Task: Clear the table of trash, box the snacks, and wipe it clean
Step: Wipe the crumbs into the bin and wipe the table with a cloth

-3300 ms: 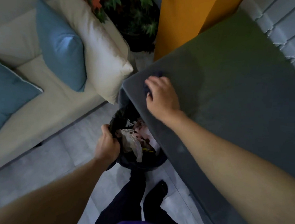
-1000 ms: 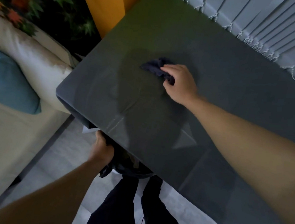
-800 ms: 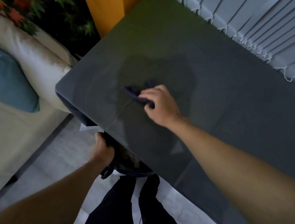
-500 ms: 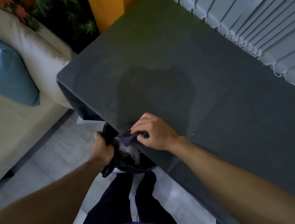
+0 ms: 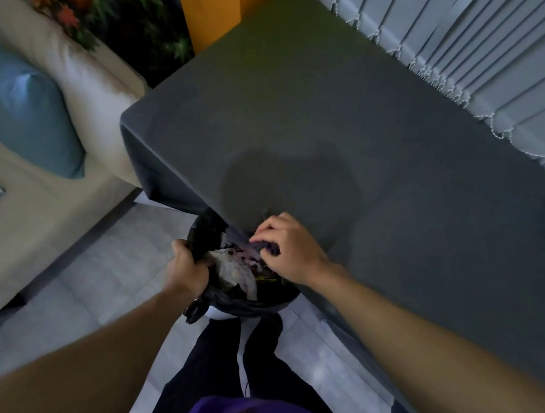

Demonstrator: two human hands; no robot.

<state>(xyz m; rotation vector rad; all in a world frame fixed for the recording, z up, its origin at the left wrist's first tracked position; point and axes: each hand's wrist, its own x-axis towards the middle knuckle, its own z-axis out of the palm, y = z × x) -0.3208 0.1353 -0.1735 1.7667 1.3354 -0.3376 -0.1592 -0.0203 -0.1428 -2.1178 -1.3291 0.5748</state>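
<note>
My left hand (image 5: 187, 266) grips trash bag (image 5: 203, 233) at tabletop's (image 5: 337, 129) 7 o'clock; right hand (image 5: 290, 249) pinches cloth (image 5: 265, 247) over it. Wiping prob. nearly done.

Dim room, cream sofa (image 5: 33, 218) with blue cushion (image 5: 26, 109), pale grey tiled floor (image 5: 99, 290), orange panel (image 5: 213, 6), pale vertical blinds (image 5: 476, 43), dark grey cloth-covered table (image 5: 337, 129).

matt grey cloth on table (image 5: 384, 156), glossy black plastic bin bag (image 5: 206, 236).
</note>
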